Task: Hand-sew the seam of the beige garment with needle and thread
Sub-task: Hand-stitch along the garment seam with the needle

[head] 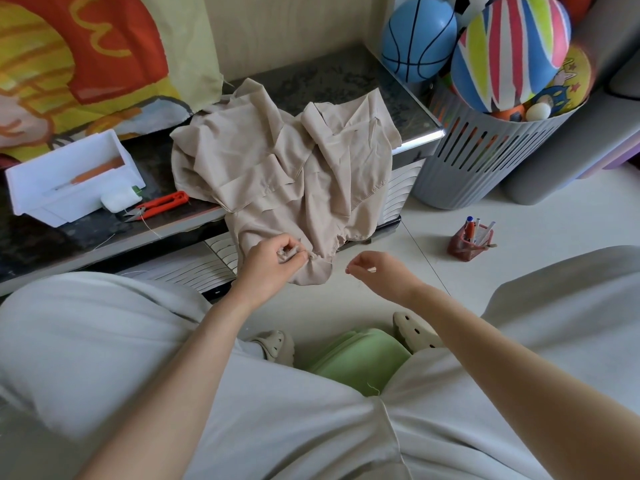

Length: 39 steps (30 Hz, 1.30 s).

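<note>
Over the edge of the table [346, 74] our beige garment [277, 161] hangs, our left hand [270, 268] pinches its lower edge, our right hand [381, 271] near, fingertips [351, 268] pinched, on what we cannot tell

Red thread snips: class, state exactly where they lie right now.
In the head view, the red thread snips lie on the dark tabletop at left, just right of the white tray and left of the beige garment.
</note>
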Tool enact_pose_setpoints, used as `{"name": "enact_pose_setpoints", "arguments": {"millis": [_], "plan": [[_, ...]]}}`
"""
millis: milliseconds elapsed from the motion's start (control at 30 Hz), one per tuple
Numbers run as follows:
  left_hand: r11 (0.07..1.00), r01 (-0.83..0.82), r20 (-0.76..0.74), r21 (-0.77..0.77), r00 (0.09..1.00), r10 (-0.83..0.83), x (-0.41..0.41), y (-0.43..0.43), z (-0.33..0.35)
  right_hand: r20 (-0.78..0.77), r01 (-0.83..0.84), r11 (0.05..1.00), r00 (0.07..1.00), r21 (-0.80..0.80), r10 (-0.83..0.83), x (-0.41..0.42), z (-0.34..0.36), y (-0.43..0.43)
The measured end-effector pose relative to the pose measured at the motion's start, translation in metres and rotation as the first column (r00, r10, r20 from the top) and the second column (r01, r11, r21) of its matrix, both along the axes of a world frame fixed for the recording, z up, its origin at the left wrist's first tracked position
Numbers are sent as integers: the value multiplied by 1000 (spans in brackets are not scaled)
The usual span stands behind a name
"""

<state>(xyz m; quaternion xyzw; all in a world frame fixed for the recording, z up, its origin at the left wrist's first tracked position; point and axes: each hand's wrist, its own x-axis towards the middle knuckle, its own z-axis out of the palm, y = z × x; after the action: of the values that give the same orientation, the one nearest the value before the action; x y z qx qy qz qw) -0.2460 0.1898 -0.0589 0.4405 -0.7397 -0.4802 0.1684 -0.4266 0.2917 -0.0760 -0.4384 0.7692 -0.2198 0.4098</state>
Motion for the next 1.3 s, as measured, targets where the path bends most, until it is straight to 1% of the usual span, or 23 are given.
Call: {"name": "enact_pose_setpoints", "arguments": {"millis": [133, 200, 233, 300, 367, 400, 433, 533, 633, 700, 767, 800, 833, 867, 900, 933, 967, 1000, 1033, 1067, 1133, 1200, 1300], "plan": [[1000, 2, 16, -8, 1000, -2, 0, 1, 1, -214, -87, 996, 974, -22, 80, -2, 11, -7], [1000, -1, 19, -7, 1000, 1, 0, -1, 1, -207, -81, 994, 976, -67, 65, -3, 19, -12], [1000, -1, 20, -6, 1000, 1, 0, -1, 1, -147, -46, 995, 989, -87, 32, -4, 23, -15], [1000, -3, 11, -4, 1000, 3, 1, -2, -1, 93, 47, 993, 995, -106, -37, -4, 31, -18], [1000, -4, -2, 0, 1000, 4, 1, -1, -1, 341, 111, 987, 938, -118, -64, -4, 35, -19], [1000, -10, -7, 6, 1000, 10, 1, -2, -2, 384, 106, 986, 922, -129, -49, -4, 35, -19], [1000, -20, -10, 15, 1000, 20, 1, -3, -2, 369, 71, 988, 929, -139, -15, -4, 34, -18], [999, -40, -22, 18, 999, 40, 2, -4, -3, 123, -124, 985, 983, -117, 138, -8, 31, -18], [999, -39, -22, 14, 999, 40, 2, -5, -3, -106, -240, 969, 967, -65, 232, -17, 23, -17], [999, -32, -15, 4, 999, 32, 2, -5, -4, -293, -254, 964, 931, -83, 220, -22, 17, -16], [1000, -25, -6, -11, 1000, 25, 2, -5, -5, -361, -138, 985, 928, -103, 93, -25, 16, -15], [1000, -23, -5, -13, 1000, 23, 2, -5, -5, -296, -37, 994, 955, -106, 4, -27, 16, -15], [1000, -18, -5, -13, 1000, 18, 2, -5, -4, -148, 85, 990, 984, -109, -100, -28, 17, -15], [1000, -12, -5, -11, 1000, 11, 3, -5, -4, 63, 222, 971, 974, -93, -216, -28, 19, -16], [1000, -2, -2, -8, 1000, 2, 2, -5, -4, 298, 363, 930, 895, -53, -332, -28, 22, -17], [1000, 7, 1, -5, 1000, -7, 2, -4, -4, 512, 487, 874, 748, 11, -423, -28, 25, -18], [1000, 14, 2, -3, 1000, -14, 2, -4, -3, 682, 577, 812, 559, 88, -471, -29, 28, -19], [1000, 19, 0, -1, 1000, -19, 2, -4, -3, 791, 630, 760, 379, 160, -481, -31, 30, -20], [1000, 21, -3, 1, 1000, -21, 2, -4, -3, 846, 655, 724, 244, 216, -474, -34, 33, -21], [1000, 22, -5, 1, 1000, -22, 2, -4, -3, 870, 671, 695, 150, 259, -469, -37, 36, -22], [1000, 18, 3, -3, 1000, -18, 3, -5, -3, 876, 704, 627, 16, 333, -483, -42, 39, -24], [1000, 4, 13, -4, 1000, -4, 4, -6, -4, 857, 727, 557, -83, 401, -509, -47, 38, -25], [999, -32, 19, -7, 999, 32, 4, -7, -5, 811, 730, 484, -163, 482, -562, -53, 34, -24]]}}
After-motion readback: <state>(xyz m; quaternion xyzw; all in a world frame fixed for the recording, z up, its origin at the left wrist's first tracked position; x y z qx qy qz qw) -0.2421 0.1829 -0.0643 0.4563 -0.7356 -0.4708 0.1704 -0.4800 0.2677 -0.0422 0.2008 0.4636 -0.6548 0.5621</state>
